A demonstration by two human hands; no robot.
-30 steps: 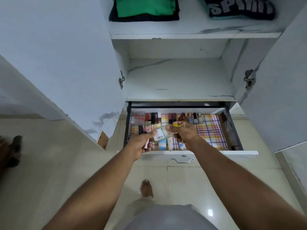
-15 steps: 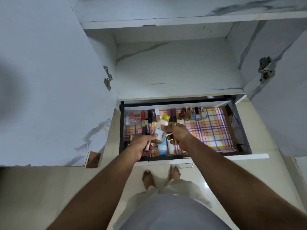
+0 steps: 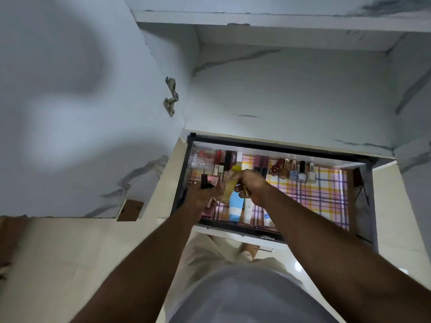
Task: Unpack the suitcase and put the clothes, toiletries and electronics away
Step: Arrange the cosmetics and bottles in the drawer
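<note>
Hands meet over the front left of an open wardrobe drawer (image 3: 363, 206) lined with checked paper. The right hand (image 3: 253, 187) grips a small bottle with a yellow cap (image 3: 231, 183), now tipped and blurred with movement, lower over the drawer than half a second ago, when it was held upright with its label showing. The left hand (image 3: 201, 197) is curled around a dark slim tube (image 3: 204, 181) and some pinkish items I cannot make out. Already lying in the drawer are a blue tube (image 3: 234, 206), a white tube (image 3: 248, 209), a row of nail polish bottles (image 3: 296, 171) along the back, and lipsticks (image 3: 224, 160) beside a clear box (image 3: 201, 158). The view has also tilted down, so the upper shelf with folded clothes has dropped out of sight. This looks like toiletries being laid down one at a time, with the bottle likely next to go beside the tubes.
</note>
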